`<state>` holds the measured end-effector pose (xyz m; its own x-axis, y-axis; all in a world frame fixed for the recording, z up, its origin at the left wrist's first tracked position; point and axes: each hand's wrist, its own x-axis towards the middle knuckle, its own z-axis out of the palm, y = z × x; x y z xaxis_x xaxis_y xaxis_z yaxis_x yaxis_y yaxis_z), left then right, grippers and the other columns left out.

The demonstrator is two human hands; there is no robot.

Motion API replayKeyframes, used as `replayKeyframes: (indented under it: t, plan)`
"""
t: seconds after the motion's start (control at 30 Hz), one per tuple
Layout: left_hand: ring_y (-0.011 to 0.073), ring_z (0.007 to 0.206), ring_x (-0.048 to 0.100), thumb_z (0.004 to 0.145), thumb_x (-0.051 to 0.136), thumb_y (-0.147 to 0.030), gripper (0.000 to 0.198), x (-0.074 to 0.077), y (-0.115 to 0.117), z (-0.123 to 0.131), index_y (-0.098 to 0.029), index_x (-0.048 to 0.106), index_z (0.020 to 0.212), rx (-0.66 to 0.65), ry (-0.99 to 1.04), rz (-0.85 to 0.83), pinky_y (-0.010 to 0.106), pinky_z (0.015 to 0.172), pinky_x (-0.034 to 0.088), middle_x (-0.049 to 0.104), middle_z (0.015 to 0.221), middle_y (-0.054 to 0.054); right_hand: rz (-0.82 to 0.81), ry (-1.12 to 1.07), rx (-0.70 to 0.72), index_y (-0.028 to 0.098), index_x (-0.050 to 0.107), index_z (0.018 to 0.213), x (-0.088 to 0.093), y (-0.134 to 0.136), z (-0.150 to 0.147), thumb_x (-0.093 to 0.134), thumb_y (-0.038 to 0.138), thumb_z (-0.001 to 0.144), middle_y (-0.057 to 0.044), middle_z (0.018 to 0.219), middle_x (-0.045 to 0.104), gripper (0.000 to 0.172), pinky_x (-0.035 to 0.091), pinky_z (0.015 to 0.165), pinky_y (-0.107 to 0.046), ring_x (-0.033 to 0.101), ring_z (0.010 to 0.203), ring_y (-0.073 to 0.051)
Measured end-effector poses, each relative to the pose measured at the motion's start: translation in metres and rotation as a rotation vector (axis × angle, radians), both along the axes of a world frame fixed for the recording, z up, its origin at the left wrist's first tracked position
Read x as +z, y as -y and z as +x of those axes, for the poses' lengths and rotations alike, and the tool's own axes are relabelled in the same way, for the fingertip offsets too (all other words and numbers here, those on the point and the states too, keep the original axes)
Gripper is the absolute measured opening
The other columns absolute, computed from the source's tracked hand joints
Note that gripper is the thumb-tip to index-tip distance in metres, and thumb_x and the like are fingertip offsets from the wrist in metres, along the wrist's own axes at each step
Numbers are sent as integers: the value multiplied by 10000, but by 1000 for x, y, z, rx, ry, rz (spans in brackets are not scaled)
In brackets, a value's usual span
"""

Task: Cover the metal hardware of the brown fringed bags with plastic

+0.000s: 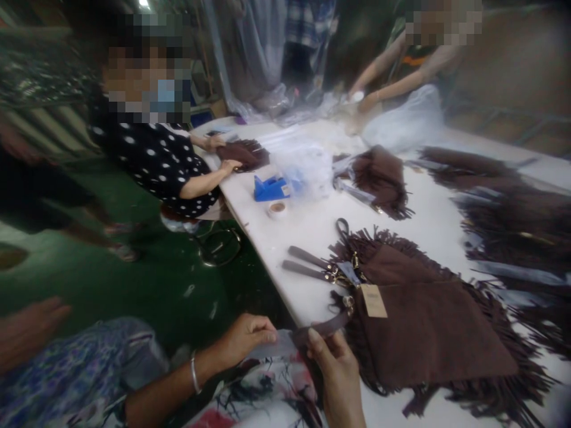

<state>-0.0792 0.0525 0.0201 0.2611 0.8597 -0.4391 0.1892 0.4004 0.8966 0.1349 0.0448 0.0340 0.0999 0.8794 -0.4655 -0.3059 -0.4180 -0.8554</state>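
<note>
Just right of the hands, on the counter (292, 229), lies a dark-brown fringed bag (437, 327); its tan hang tag (374, 301) bears faint marks too blurred to read. The right hand (335, 359) pinches a brown wrist strap (332, 324) at the bag's near corner, while the left hand (241, 342) grips the end of a pale translucent strip (284, 340). Ahead of both, a blue tape dispenser (266, 189) carries a small, illegible white label (286, 190).
</note>
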Motion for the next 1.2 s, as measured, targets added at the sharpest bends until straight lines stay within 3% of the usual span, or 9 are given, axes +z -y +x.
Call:
replayKeyframes:
  t: [0.23, 0.4, 0.57, 0.77, 0.9, 1.0, 1.07, 1.13, 1.2]
  plan:
    - [177, 690, 557, 807, 654, -456, 351, 6, 7, 13, -111, 713, 808, 79, -70, 17, 252, 626, 376, 674, 747, 47, 33, 18, 34, 198, 637, 810, -11, 0, -2, 796, 468, 684, 52, 620, 548, 339, 410, 583, -228, 493, 600, -123]
    - [165, 657, 526, 788, 648, -484, 374, 5, 11, 28, -114, 701, 786, 164, -67, -13, 249, 600, 357, 640, 702, 28, -24, -65, 54, 190, 642, 830, -11, 1, -5, 763, 511, 712, 2, 748, 636, 362, 445, 630, -246, 545, 690, -153]
    - [174, 662, 532, 766, 645, -535, 423, 1, 15, 42, -115, 698, 775, 247, -69, -38, 256, 605, 370, 638, 701, 32, -47, -163, 38, 192, 610, 804, -7, 5, -7, 695, 532, 774, 6, 706, 606, 351, 454, 618, -261, 541, 662, -159]
    - [203, 717, 589, 785, 653, -535, 464, 6, 16, 48, -109, 731, 950, 235, 58, -74, 276, 632, 410, 710, 836, 82, -52, -130, 10, 196, 538, 690, -16, 5, -3, 728, 511, 747, 49, 601, 502, 372, 392, 539, -215, 465, 589, -118]
    - [227, 788, 624, 753, 711, -508, 444, 9, 13, 54, -116, 733, 960, 201, 130, -80, 307, 730, 446, 726, 874, 93, -18, -101, 6, 198, 526, 668, -24, 6, -4, 709, 531, 755, 48, 597, 508, 390, 383, 532, -221, 458, 564, -115]
    - [234, 814, 633, 726, 741, -494, 430, 5, 10, 64, -110, 730, 919, 185, 143, -57, 309, 750, 449, 727, 893, 108, 27, -9, 45, 196, 560, 679, -30, 7, -4, 680, 572, 764, 36, 600, 530, 404, 389, 542, -232, 484, 576, -131]
    - [210, 738, 617, 704, 753, -497, 420, -2, 5, 71, -103, 710, 842, 204, 136, -52, 291, 689, 435, 708, 798, 96, 67, 99, 118, 195, 592, 700, -31, 9, 0, 633, 590, 798, 22, 609, 549, 409, 391, 548, -243, 501, 587, -145]
    - [173, 647, 575, 678, 767, -502, 413, -9, -1, 78, -111, 669, 762, 229, 149, -61, 267, 614, 395, 664, 699, 65, 149, 309, 186, 203, 641, 780, -28, 10, 10, 556, 569, 865, -9, 687, 609, 385, 419, 602, -265, 549, 649, -173]
    - [141, 590, 525, 666, 773, -511, 418, -15, -8, 84, -124, 624, 716, 230, 167, -67, 249, 563, 343, 615, 641, 36, 290, 645, 138, 217, 672, 950, -24, 10, 25, 501, 510, 916, -61, 884, 671, 341, 447, 750, -312, 603, 822, -222]
